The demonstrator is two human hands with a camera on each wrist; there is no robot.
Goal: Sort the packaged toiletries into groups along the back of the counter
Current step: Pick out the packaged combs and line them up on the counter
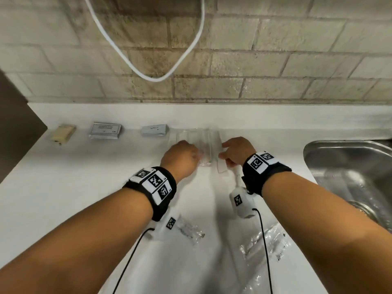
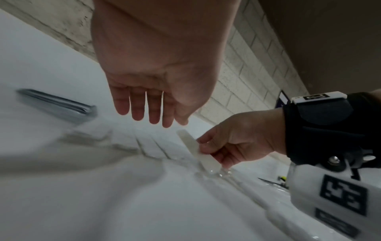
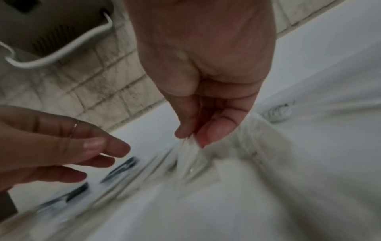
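A row of clear-wrapped packets (image 1: 201,137) lies at the back of the white counter (image 1: 63,187). My right hand (image 1: 222,154) pinches one clear-wrapped white stick (image 1: 221,169) at the right end of that row, thumb and finger gripping the wrapper (image 3: 190,154). The left wrist view shows the same stick (image 2: 195,150) tilted in those fingers. My left hand (image 1: 196,154) hovers over the near end of the clear packets with straight, relaxed fingers (image 2: 153,112) and holds nothing. Further left along the back lie a grey packet (image 1: 154,130), a grey packet stack (image 1: 105,130) and a beige packet (image 1: 63,132).
Two more clear packets lie near the counter's front, one (image 1: 188,229) under my left forearm and one (image 1: 265,244) under my right. A steel sink (image 1: 350,166) opens at the right. A white cable (image 1: 148,75) hangs against the tiled wall.
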